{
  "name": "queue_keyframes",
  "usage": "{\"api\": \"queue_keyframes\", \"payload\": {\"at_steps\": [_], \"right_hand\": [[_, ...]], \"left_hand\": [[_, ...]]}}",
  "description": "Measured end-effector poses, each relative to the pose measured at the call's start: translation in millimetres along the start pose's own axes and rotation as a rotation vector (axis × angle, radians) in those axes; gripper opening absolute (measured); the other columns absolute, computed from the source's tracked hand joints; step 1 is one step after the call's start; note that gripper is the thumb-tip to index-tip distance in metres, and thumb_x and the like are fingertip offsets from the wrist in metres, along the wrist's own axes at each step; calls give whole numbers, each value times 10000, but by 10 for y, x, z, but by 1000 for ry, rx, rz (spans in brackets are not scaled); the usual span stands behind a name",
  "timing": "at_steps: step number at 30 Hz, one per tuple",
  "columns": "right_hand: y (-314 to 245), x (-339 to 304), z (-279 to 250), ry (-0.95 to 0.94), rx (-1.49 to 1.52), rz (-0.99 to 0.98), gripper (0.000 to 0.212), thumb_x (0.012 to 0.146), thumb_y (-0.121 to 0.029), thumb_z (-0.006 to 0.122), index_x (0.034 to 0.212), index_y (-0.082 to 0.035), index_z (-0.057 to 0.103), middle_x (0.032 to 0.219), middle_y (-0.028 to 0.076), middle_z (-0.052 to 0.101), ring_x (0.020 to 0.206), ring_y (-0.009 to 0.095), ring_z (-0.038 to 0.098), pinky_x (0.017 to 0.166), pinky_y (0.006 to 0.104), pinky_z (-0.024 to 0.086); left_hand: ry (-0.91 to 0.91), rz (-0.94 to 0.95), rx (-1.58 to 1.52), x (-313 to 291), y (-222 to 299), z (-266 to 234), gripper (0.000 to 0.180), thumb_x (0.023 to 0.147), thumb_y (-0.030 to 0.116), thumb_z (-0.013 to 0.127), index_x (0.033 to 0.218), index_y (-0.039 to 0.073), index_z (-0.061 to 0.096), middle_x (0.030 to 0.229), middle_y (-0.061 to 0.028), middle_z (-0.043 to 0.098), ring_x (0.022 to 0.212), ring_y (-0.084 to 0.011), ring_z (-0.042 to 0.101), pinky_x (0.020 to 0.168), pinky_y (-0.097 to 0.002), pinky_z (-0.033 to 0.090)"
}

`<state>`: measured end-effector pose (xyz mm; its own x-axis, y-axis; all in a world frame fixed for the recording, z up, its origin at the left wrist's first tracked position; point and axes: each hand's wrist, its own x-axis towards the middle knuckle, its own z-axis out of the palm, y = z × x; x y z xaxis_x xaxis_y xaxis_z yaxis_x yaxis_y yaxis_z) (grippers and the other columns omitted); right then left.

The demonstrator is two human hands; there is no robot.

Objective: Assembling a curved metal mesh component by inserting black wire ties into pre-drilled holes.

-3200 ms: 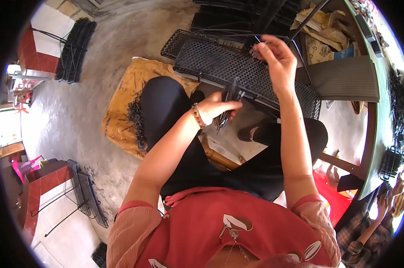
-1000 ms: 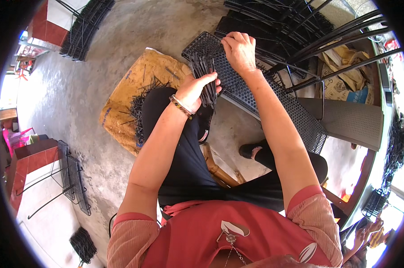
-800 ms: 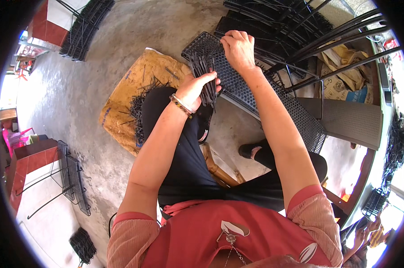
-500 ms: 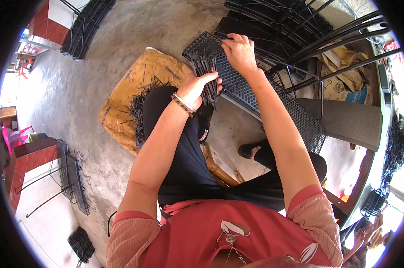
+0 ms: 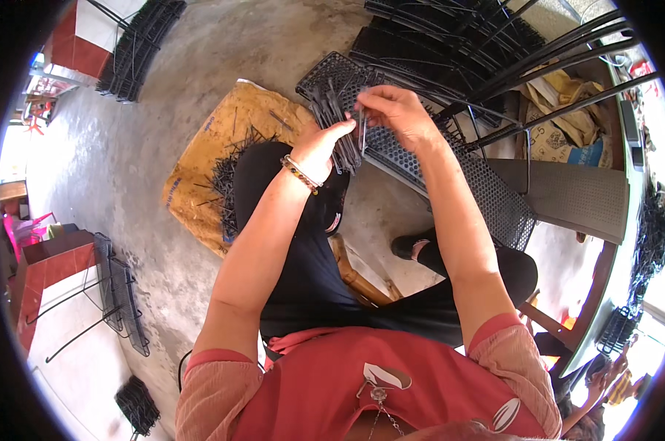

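A bundle of thin black strips (image 5: pixel 328 106) lies in my left hand (image 5: pixel 319 150), its thumb clamped across them. Close by, my right hand (image 5: pixel 400 117) pinches the upper part of a single thin strip (image 5: pixel 363 134) at the bundle's right side. Both hands are above a long black perforated panel (image 5: pixel 395 140), which slopes from the far middle down to the right. The panel's holes directly under the bundle are hidden.
On the floor to the left, a yellow-brown sack (image 5: pixel 200 158) bears a heap of loose black strips (image 5: pixel 233 173). Stacked black racks (image 5: pixel 442 44) with long rods stand at the far right. A grey perforated panel (image 5: pixel 567 195) is right of my knee. Another person (image 5: pixel 597 389) appears at lower right.
My right hand has come off the panel's far edge and moved nearer, to the bundle, where its fingers now pinch a strip. My left hand keeps hold of the bundle.
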<state>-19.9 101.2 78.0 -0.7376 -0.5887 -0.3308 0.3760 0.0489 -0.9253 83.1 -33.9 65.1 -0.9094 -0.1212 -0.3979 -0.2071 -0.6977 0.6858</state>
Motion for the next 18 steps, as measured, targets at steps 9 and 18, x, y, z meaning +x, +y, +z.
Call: {"api": "queue_keyframes", "payload": {"at_steps": [9,18], "right_hand": [[-13,307,-200,376,-86,-499,131,840,-93,605,912,11,572,812,67,641,714,92,586,644,205,466],[256,560,-178,578,-369,-609,157,822,-74,622,927,24,557,826,68,643,771,100,607,699,204,467]], "left_hand": [[139,-55,-10,15,-13,-4,93,788,21,598,838,35,521,764,-78,566,686,-190,604,618,-361,556],[63,-96,-4,10,-28,-1,95,817,34,577,903,14,543,800,-71,570,738,-186,596,674,-359,543]]}}
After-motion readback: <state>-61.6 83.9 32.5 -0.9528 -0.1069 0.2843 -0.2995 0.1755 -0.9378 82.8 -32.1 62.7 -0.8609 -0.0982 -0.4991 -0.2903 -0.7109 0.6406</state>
